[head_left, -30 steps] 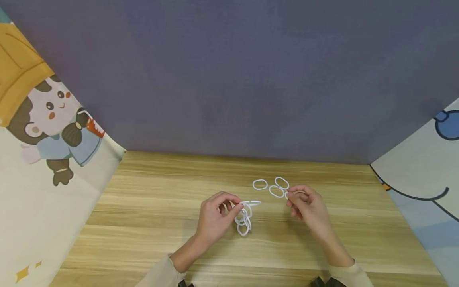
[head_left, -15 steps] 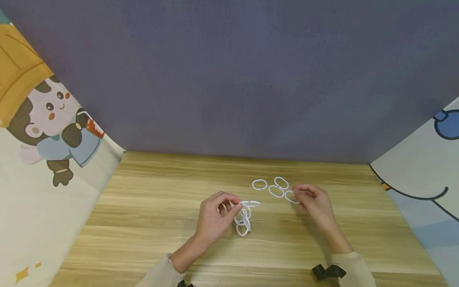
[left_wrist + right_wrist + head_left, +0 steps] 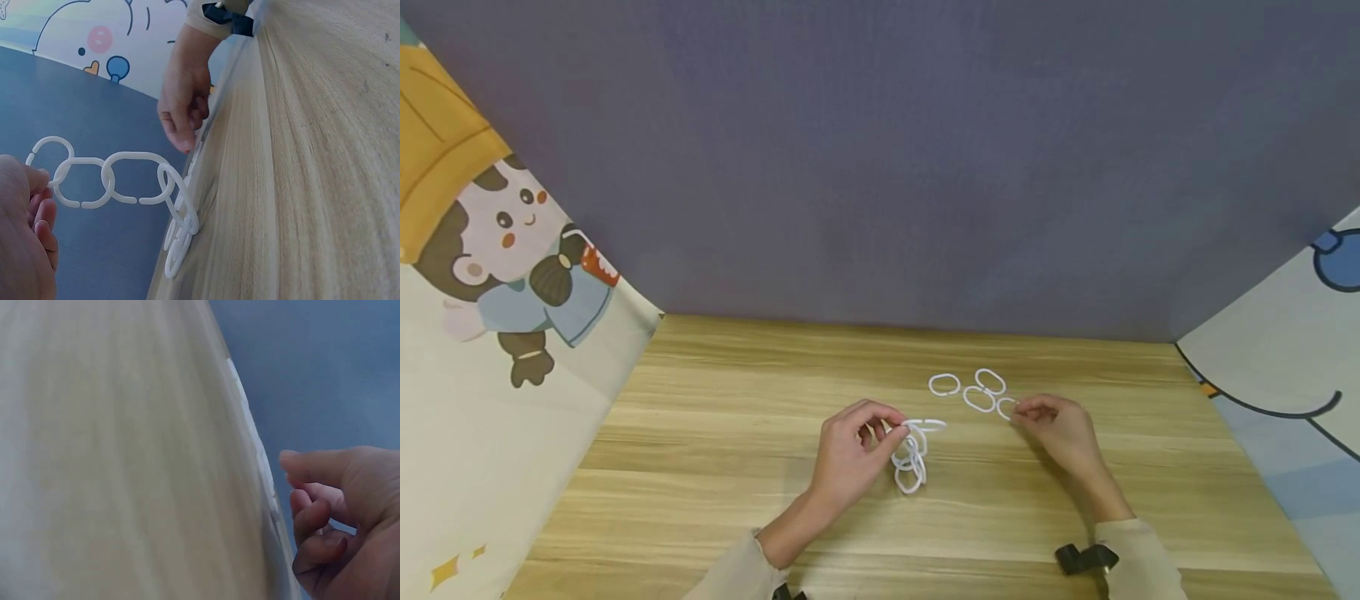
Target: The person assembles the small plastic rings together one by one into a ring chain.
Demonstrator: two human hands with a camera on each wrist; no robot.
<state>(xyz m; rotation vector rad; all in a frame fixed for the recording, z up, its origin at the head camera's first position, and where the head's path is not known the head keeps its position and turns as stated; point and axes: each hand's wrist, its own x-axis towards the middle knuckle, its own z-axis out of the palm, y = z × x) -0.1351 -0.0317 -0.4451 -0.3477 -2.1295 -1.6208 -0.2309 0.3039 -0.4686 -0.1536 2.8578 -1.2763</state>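
Observation:
My left hand (image 3: 854, 454) pinches the upper end of a chain of white plastic C-links (image 3: 910, 467). In the left wrist view the linked chain (image 3: 132, 178) runs from the fingertips down to the wood, where its lower links bunch together. My right hand (image 3: 1062, 432) hovers low at the right of the loose links, its fingertips overlapping the nearest loose link (image 3: 1004, 408) in the head view. Nothing shows between its loosely bent fingers (image 3: 312, 467) in the right wrist view. Beyond that link lie further loose links (image 3: 979, 399), flat on the table.
The wood-grain table (image 3: 722, 467) meets a grey-blue panel (image 3: 880, 167) at its back. Cartoon-printed panels stand at the left (image 3: 467, 417) and right (image 3: 1247, 367). A black strap (image 3: 1086, 558) sits at the right sleeve.
The right hand has drawn back to the right, uncovering the nearest loose link, then shifted slightly down toward it. The left hand and its chain stay nearly in place.

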